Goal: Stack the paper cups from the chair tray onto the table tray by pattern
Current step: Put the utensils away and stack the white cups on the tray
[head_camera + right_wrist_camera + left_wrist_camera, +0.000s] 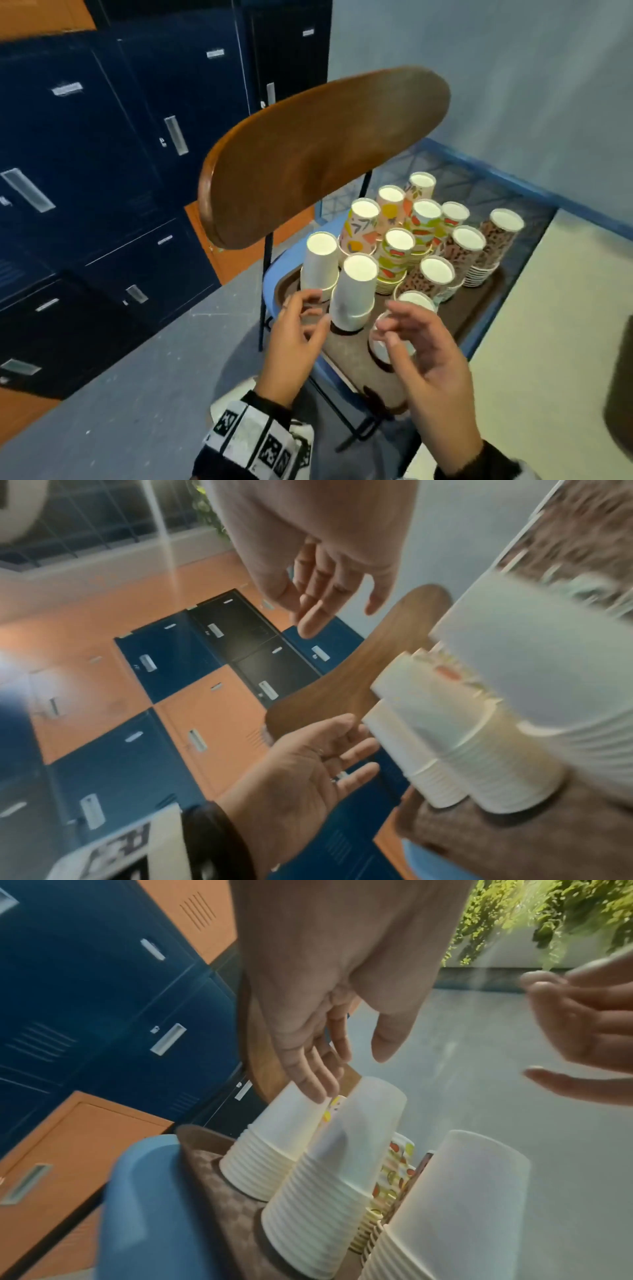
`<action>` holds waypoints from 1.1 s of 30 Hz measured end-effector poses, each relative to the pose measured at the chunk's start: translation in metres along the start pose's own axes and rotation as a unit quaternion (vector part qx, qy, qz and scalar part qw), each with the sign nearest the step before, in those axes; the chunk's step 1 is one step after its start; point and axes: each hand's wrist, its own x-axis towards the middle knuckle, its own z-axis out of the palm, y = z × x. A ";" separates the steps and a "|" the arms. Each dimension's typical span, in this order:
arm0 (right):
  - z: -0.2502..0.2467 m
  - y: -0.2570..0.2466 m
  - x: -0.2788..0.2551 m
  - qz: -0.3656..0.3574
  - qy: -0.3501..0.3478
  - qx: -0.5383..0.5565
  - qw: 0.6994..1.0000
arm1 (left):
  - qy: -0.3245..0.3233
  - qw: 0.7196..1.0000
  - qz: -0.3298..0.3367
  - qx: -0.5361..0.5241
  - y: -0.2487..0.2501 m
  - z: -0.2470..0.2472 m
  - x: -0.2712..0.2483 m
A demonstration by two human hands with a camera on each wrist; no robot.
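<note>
On the chair seat lies a brown tray (346, 356) holding several stacks of upside-down paper cups. Three plain white stacks stand at the near end: one (352, 291) between my hands, one (320, 260) behind it, and one (416, 299) partly hidden by my right hand. Behind them are pastel-shape stacks (363, 222), green watermelon stacks (397, 253) and leopard-print stacks (500, 236). My left hand (317, 308) (352, 1074) hovers just left of the middle white stack (329, 1177), fingers spread, holding nothing. My right hand (390, 329) (339, 620) is on that stack's right, also relaxed and holding nothing.
The chair's wooden backrest (325, 150) rises over the tray's far left side. A cream table top (548, 342) lies to the right, with a dark object (620, 377) at the frame edge. Blue and orange lockers (102, 154) stand at left. A blue crate (479, 164) sits behind the chair.
</note>
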 end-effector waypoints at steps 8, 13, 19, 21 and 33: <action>-0.052 0.078 0.014 0.087 0.150 -0.124 0.977 | -0.032 0.998 -0.031 0.043 -0.009 0.052 0.044; -0.046 0.116 0.016 0.174 0.061 -0.199 0.962 | -0.044 0.997 -0.047 0.041 -0.006 0.065 0.055; -0.037 0.132 0.018 0.186 0.066 -0.169 0.966 | -0.101 0.991 -0.082 0.033 -0.022 0.066 0.052; -0.033 0.135 0.018 0.195 0.078 -0.174 0.962 | -0.102 0.991 -0.085 0.013 -0.027 0.066 0.049; -0.038 0.085 -0.013 0.191 0.064 -0.150 0.968 | -0.162 0.986 -0.038 -0.020 -0.016 0.041 0.036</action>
